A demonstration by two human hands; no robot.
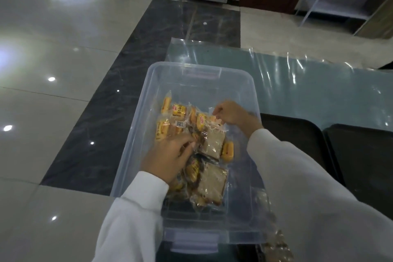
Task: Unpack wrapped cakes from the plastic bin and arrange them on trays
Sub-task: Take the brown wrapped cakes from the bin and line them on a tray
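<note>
Already both hands are down in the plastic bin [148, 83]: the left hand [170, 156] curls its fingers round a wrapped cake in the heap of wrapped cakes [204, 155], and the right hand [231, 114] pinches a wrapper's edge just beyond. Right of that hand lie two dark trays [297, 132] (bare where visible), so the arranging looks hardly begun.

one bin [244, 83], two dark trays [297, 134], two hands [170, 155].
</note>
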